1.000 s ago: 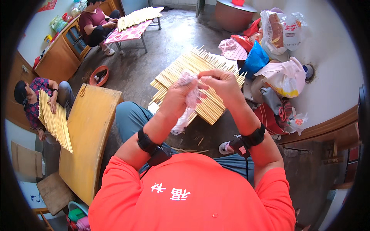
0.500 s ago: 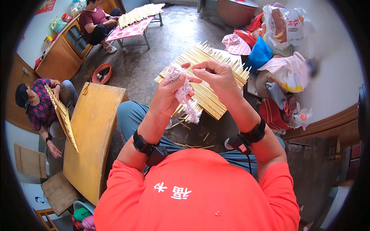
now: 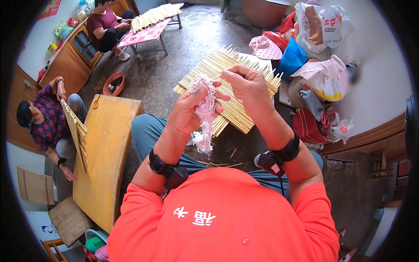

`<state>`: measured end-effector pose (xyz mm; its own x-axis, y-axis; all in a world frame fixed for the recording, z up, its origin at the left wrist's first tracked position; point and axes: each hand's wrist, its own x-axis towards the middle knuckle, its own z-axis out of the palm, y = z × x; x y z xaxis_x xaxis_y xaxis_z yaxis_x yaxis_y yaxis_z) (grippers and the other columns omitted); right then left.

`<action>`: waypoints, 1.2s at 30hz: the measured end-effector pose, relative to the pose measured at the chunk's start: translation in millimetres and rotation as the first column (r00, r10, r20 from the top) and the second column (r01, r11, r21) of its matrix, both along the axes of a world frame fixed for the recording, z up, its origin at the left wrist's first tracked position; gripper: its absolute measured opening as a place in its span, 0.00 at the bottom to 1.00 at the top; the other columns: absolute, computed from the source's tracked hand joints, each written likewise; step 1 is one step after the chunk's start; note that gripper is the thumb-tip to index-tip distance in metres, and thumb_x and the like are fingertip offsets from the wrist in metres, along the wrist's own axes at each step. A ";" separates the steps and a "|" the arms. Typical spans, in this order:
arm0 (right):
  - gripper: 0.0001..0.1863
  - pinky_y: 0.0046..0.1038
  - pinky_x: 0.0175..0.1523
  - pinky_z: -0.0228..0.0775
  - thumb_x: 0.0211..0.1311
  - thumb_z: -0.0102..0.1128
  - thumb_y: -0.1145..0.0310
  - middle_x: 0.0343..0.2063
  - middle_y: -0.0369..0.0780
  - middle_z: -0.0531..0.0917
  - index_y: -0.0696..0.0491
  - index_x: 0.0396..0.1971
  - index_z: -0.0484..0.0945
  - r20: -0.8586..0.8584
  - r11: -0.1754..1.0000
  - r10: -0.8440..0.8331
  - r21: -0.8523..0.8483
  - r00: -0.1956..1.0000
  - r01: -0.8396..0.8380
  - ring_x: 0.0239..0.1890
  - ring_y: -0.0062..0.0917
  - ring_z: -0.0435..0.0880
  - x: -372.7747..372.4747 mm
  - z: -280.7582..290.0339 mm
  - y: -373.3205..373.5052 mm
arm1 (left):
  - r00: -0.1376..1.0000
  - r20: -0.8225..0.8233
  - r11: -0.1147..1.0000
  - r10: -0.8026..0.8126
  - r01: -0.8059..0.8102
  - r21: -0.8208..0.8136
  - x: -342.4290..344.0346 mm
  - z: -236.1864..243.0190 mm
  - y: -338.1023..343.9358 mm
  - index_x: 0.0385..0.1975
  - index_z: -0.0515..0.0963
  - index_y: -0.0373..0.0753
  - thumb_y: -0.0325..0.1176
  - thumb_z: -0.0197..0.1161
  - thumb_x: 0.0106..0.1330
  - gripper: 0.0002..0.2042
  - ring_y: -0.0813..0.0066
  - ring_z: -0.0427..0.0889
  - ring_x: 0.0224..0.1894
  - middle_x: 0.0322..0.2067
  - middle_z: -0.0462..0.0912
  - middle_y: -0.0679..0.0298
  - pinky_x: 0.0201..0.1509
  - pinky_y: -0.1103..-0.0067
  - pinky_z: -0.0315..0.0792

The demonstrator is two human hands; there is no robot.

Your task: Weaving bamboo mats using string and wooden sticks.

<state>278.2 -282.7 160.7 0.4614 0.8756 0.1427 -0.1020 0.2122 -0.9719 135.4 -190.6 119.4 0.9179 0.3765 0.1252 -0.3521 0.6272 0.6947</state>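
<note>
A loose bundle of white-pink thread (image 3: 204,109) hangs from my left hand (image 3: 187,109), its tail dangling below the palm. The thumb presses the bundle while the other fingers are partly spread behind it. To the right, my right hand (image 3: 249,89) is raised with thumb and forefinger pinched together; whatever lies in the pinch is too small to make out. Beneath both hands lies a mat of thin pale sticks (image 3: 238,105), laid side by side with uneven ends, on a white surface (image 3: 264,61).
A yellow wooden table (image 3: 102,157) stands at my left; beside it a person (image 3: 48,113) handles a stick mat. Another person (image 3: 107,28) sits by a pink-patterned table (image 3: 148,34). Bags and cloths (image 3: 321,78) pile up at right. An orange basin (image 3: 114,84) and loose sticks (image 3: 220,165) lie on the floor.
The thread bundle hangs lower and longer from my left hand. My right hand has shifted slightly, still pinched. The person at left has raised one arm and tilted their stick mat.
</note>
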 end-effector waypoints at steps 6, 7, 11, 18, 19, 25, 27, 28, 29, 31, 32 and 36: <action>0.04 0.13 0.16 0.47 0.61 0.53 0.71 0.13 0.26 0.64 0.55 0.30 0.74 -0.395 0.964 0.252 0.183 0.884 -0.193 0.12 0.08 0.57 8.5 -10.5 -1.3 | 0.997 0.018 0.997 0.075 -0.075 0.028 -0.9 -5.3 4.1 0.46 0.68 0.35 0.37 0.51 0.67 0.14 0.71 0.81 0.31 0.37 0.79 0.48 0.33 0.80 0.77; 0.04 0.13 0.17 0.47 0.61 0.52 0.71 0.13 0.26 0.63 0.55 0.31 0.74 -0.430 0.945 0.307 0.243 0.849 -0.219 0.12 0.08 0.57 11.4 -11.7 -2.2 | 0.996 0.027 0.996 0.090 -0.090 0.014 -0.8 -6.1 5.5 0.44 0.69 0.36 0.36 0.52 0.66 0.12 0.72 0.81 0.30 0.37 0.79 0.50 0.32 0.80 0.77; 0.07 0.13 0.17 0.46 0.64 0.49 0.68 0.15 0.26 0.60 0.55 0.32 0.72 -0.517 0.901 0.398 0.377 0.758 -0.217 0.13 0.08 0.55 30.5 -7.3 -7.0 | 0.966 -0.034 0.966 0.256 -0.257 -0.014 -2.8 -10.4 12.6 0.37 0.72 0.38 0.31 0.57 0.63 0.06 0.79 0.79 0.27 0.35 0.80 0.58 0.26 0.85 0.73; 0.08 0.13 0.17 0.46 0.65 0.48 0.66 0.14 0.26 0.59 0.54 0.30 0.71 -0.505 0.881 0.434 0.409 0.746 -0.236 0.13 0.08 0.54 61.1 5.0 -20.4 | 0.974 -0.041 0.969 0.222 -0.216 0.118 -21.3 -14.2 33.9 0.37 0.74 0.38 0.24 0.60 0.58 0.08 0.86 0.75 0.26 0.35 0.79 0.64 0.20 0.90 0.64; 0.08 0.13 0.16 0.45 0.65 0.49 0.66 0.14 0.26 0.59 0.54 0.29 0.71 -0.495 0.884 0.416 0.418 0.762 -0.211 0.13 0.08 0.54 62.5 6.3 -20.8 | 0.967 -0.097 0.963 0.237 -0.220 0.158 -21.7 -12.6 34.5 0.39 0.75 0.38 0.24 0.60 0.57 0.10 0.85 0.76 0.28 0.36 0.79 0.64 0.23 0.90 0.67; 0.05 0.13 0.16 0.45 0.63 0.50 0.69 0.15 0.26 0.61 0.53 0.28 0.71 -0.448 0.932 0.321 0.307 0.835 -0.193 0.12 0.09 0.54 54.6 13.6 -11.8 | 0.969 -0.084 0.858 0.231 -0.163 0.488 -1.3 3.2 20.2 0.48 0.73 0.35 0.31 0.65 0.54 0.21 0.84 0.73 0.37 0.46 0.76 0.63 0.40 0.86 0.68; 0.06 0.13 0.16 0.45 0.63 0.50 0.69 0.14 0.27 0.60 0.54 0.27 0.71 -0.421 0.962 0.259 0.191 0.869 -0.194 0.12 0.09 0.55 39.0 9.0 -3.6 | 0.972 -0.145 0.855 0.185 -0.087 0.511 10.4 5.8 13.4 0.48 0.72 0.35 0.33 0.65 0.55 0.21 0.81 0.73 0.44 0.45 0.74 0.64 0.48 0.83 0.67; 0.06 0.13 0.16 0.45 0.63 0.50 0.69 0.14 0.27 0.60 0.54 0.27 0.71 -0.408 0.955 0.289 0.187 0.866 -0.230 0.12 0.09 0.55 31.7 7.1 -0.1 | 0.973 -0.153 0.873 0.175 -0.081 0.482 18.8 5.1 8.6 0.49 0.72 0.35 0.32 0.65 0.56 0.21 0.81 0.73 0.43 0.42 0.75 0.65 0.48 0.84 0.67; 0.06 0.13 0.16 0.45 0.63 0.50 0.69 0.14 0.27 0.60 0.55 0.27 0.71 -0.403 0.946 0.321 0.183 0.857 -0.268 0.12 0.09 0.55 25.6 5.3 3.1 | 0.965 -0.197 0.889 0.174 -0.068 0.452 26.4 3.5 4.3 0.50 0.72 0.36 0.30 0.65 0.56 0.21 0.80 0.74 0.42 0.40 0.75 0.65 0.47 0.84 0.68; 0.07 0.13 0.16 0.45 0.63 0.50 0.69 0.14 0.27 0.60 0.55 0.28 0.71 -0.453 0.941 0.336 0.189 0.826 -0.280 0.12 0.09 0.54 22.2 6.3 6.1 | 0.962 -0.221 0.883 0.159 -0.039 0.468 31.3 -2.0 -1.1 0.41 0.76 0.36 0.30 0.62 0.59 0.11 0.86 0.72 0.33 0.32 0.75 0.69 0.37 0.87 0.68; 0.07 0.13 0.16 0.45 0.63 0.50 0.68 0.14 0.27 0.60 0.55 0.28 0.71 -0.463 0.932 0.359 0.221 0.810 -0.287 0.11 0.09 0.55 23.9 8.6 7.3 | 0.952 -0.258 0.886 0.167 -0.030 0.464 34.4 -5.3 -1.0 0.39 0.76 0.36 0.30 0.61 0.60 0.09 0.87 0.72 0.31 0.30 0.75 0.71 0.34 0.87 0.67; 0.07 0.14 0.15 0.45 0.64 0.49 0.69 0.14 0.26 0.59 0.56 0.29 0.70 -0.500 0.887 0.427 0.394 0.754 -0.241 0.11 0.09 0.55 53.4 27.4 -3.2 | 0.909 -0.261 0.852 0.325 -0.162 0.498 33.8 -20.6 11.5 0.29 0.76 0.37 0.30 0.58 0.63 0.04 0.90 0.70 0.24 0.23 0.74 0.75 0.25 0.90 0.63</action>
